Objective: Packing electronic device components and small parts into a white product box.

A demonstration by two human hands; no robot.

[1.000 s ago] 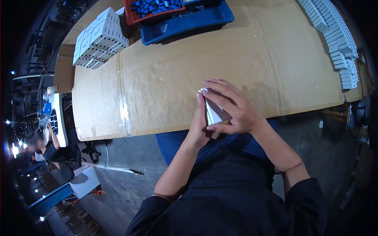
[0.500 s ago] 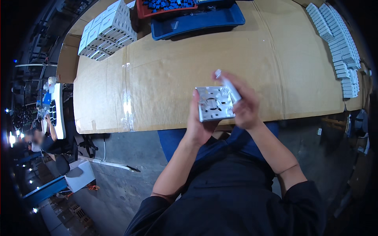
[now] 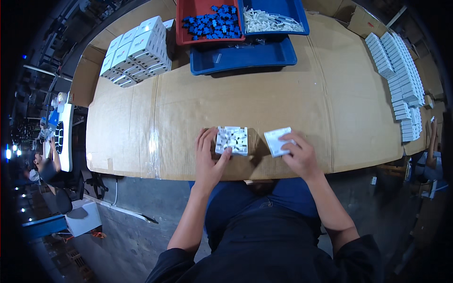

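My left hand [image 3: 206, 155] grips a square white plastic housing [image 3: 232, 140] by its left side, thumb at the near edge and fingers along the far left. The housing's face shows a moulded pattern with dark openings. To the right, my right hand [image 3: 301, 155] holds a flat, square white plate [image 3: 275, 141] by its right side, fingers on top. The plate is slightly tilted, its plain face upward, with a shadow beside it. A gap separates the two pieces. Both hands are low over the cardboard-covered table [image 3: 226, 101], near its front edge.
At the back stand a red tray [image 3: 180, 38] of small blue parts, a blue tray [image 3: 306, 29] of white stick-like parts, and a long blue tray [image 3: 243, 66]. White boxes [image 3: 137, 49] are stacked back left; rows of white pieces [image 3: 401, 80] line the right. Other people work at both sides.
My hands have parted: the left carried the housing left and down toward the table, the right moved lower with the plate, now showing its flat face. The view has tilted, revealing more of the trays.
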